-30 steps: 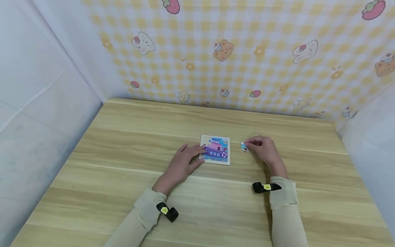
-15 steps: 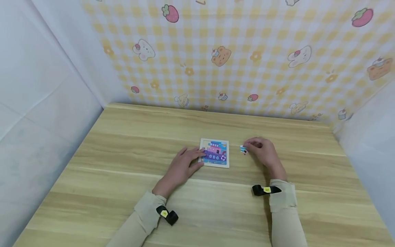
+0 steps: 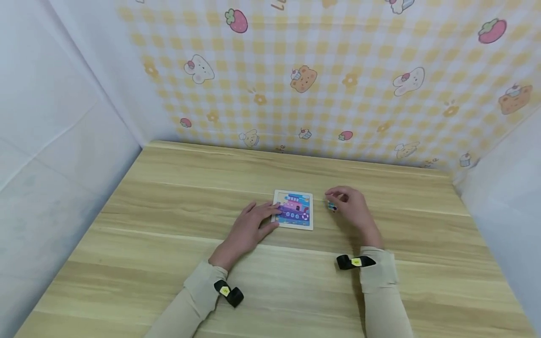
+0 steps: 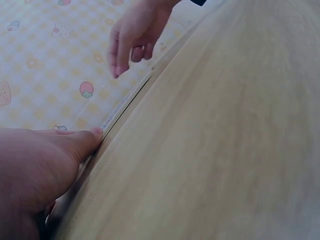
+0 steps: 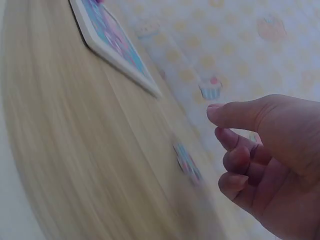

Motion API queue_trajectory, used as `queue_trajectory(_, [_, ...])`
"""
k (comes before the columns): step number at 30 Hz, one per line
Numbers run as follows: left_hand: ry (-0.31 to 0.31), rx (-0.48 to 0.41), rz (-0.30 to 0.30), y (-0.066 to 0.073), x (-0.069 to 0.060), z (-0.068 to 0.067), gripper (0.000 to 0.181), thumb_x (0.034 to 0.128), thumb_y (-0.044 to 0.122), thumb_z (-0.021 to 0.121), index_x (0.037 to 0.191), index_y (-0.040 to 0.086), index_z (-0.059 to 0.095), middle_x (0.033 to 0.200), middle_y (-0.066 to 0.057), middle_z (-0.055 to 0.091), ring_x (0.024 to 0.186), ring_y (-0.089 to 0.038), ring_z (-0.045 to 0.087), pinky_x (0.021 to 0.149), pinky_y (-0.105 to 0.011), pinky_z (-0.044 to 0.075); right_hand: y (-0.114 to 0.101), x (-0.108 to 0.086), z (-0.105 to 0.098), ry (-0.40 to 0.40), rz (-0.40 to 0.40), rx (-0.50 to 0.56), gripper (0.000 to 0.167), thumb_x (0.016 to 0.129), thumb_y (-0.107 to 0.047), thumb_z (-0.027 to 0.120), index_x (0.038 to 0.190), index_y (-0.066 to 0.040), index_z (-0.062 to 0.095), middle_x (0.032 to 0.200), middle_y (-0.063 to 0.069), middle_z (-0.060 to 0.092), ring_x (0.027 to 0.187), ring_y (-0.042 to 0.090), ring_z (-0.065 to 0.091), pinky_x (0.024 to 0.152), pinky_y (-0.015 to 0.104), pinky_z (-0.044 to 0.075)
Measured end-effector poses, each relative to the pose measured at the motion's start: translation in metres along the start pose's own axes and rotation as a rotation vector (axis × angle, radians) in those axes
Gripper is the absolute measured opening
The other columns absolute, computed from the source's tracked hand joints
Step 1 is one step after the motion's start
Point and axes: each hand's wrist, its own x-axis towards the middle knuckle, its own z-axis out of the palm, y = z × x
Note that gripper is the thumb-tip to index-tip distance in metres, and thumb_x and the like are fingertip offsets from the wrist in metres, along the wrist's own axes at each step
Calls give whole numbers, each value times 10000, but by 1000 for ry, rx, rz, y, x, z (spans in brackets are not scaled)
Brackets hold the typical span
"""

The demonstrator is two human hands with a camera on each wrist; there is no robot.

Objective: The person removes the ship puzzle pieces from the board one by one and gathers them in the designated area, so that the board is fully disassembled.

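The tray (image 3: 311, 212) holds a ship puzzle (image 3: 294, 209); left hand (image 3: 251, 225) rests there, relaxed; right hand (image 3: 352, 206), loosely curled, empty, near a piece (image 5: 187, 162).

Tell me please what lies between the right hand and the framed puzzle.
A loose puzzle piece, near the right hand, then bare tabletop; the head view shows this.

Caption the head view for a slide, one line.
Left hand rests on a boat puzzle on a wooden table; right hand hovers beside a loose piece.
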Motion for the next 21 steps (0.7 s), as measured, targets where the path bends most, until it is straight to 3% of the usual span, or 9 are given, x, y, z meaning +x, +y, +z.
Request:
queue_trajectory(6, [9, 7, 11, -1, 0, 1, 413, 1042, 330, 635, 1421, 167, 643, 1520, 35, 550, 1477, -196, 423, 1286, -459, 141, -24, 13, 37, -77, -103, -12, 196, 1029, -108, 646, 1164, -20, 757, 1045, 125, 720, 815, 203, 609, 687, 277, 514])
queue_trajectory(10, [10, 2, 26, -2, 1, 3, 412, 1045, 334, 631, 1415, 153, 647, 1521, 27, 550, 1473, -204, 430, 1283, -478, 152, -32, 19, 56, -124, -144, -18, 228, 1031, -106, 640, 1218, -29, 746, 1050, 110, 713, 813, 200, 614, 700, 291, 523])
queue_trajectory(21, [8, 46, 47, -1, 0, -1, 412, 1052, 331, 619, 1429, 164, 641, 1537, 14, 539, 1485, -212, 411, 1276, -502, 172, -43, 21, 68, -207, -172, -84, 250, 1014, -70, 658, 1244, -53, 753, 1068, 96, 699, 797, 182, 567, 691, 291, 495])
